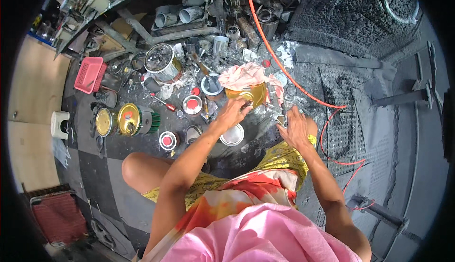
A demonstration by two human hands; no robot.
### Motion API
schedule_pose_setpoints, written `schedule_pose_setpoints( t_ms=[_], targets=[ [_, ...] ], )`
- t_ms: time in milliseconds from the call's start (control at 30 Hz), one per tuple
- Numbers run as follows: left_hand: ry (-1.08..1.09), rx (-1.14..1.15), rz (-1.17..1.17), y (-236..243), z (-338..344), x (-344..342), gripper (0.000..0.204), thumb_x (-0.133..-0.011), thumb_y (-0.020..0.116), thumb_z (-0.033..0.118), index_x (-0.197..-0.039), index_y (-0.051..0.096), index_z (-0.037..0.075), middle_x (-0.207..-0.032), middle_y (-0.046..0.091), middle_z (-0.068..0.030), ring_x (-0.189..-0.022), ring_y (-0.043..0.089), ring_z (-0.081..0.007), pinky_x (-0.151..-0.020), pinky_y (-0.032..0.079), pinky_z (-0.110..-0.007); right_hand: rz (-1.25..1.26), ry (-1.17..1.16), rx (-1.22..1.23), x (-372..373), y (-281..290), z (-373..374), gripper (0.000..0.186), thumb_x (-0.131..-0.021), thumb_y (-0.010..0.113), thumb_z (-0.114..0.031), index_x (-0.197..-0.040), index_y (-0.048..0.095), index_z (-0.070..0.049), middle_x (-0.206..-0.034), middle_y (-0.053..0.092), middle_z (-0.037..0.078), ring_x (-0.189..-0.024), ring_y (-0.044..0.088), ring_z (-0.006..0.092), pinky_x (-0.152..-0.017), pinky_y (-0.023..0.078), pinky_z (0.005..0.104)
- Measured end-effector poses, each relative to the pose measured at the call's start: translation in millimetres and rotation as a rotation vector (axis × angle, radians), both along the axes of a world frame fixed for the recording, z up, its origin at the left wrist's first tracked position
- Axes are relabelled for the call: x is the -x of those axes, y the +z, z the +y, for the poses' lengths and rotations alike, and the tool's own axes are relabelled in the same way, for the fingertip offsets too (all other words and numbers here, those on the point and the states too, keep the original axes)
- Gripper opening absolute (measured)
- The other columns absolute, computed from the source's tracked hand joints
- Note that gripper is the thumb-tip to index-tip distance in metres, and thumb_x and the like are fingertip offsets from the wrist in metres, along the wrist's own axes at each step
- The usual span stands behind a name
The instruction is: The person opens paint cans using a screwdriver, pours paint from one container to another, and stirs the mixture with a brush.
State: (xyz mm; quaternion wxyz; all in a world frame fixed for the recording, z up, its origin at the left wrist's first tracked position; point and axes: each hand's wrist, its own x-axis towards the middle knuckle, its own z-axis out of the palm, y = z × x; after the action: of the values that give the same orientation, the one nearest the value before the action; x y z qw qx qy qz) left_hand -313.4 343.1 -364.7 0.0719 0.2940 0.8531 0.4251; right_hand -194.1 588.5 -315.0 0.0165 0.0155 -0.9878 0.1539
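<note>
I sit on a dirty grey floor. My left hand reaches forward, its fingertips pinched on a small dark piece at the near edge of a gold round tin. A crumpled pink cloth lies over the tin's far side. My right hand is low by my right knee, with its fingers around a thin metal tool that points away from me. A shallow silver lid lies on the floor under my left forearm.
Two gold cans lie on their sides at left, near small tins with red lids. A large dirty can and a pink basket stand further back. A red hose crosses the floor at right.
</note>
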Motion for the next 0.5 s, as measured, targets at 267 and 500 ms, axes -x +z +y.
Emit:
schedule_pose_setpoints(
  t_ms=[267, 500],
  targets=[
    [0.169, 0.240, -0.143, -0.1, 14.7, -16.2, 0.029, -0.093, 0.068, 0.026, -0.097, 0.067, -0.004, -0.098, 0.070, -0.0257, -0.091, 0.068, -0.0453, -0.080, 0.053, -0.051, -0.045, -0.039, 0.073, 0.1, -23.2, 0.1, 0.047, -0.081, 0.077, -0.031, -0.105, 0.059, 0.004, -0.111, 0.054, 0.020, -0.102, 0.058, 0.0406, -0.088, 0.047, 0.0520],
    [0.302, 0.167, -0.072, -2.9, 14.3, -12.0, 0.029, -0.092, 0.072, 0.026, -0.099, 0.071, -0.002, -0.083, 0.070, -0.0238, -0.074, 0.070, -0.0384, -0.065, 0.052, -0.047, 0.001, -0.048, 0.107, -12.1, -40.0, 2.5, 0.046, -0.081, 0.076, -0.030, -0.105, 0.058, 0.006, -0.113, 0.054, 0.023, -0.101, 0.058, 0.0425, -0.087, 0.047, 0.0515]
  ],
)
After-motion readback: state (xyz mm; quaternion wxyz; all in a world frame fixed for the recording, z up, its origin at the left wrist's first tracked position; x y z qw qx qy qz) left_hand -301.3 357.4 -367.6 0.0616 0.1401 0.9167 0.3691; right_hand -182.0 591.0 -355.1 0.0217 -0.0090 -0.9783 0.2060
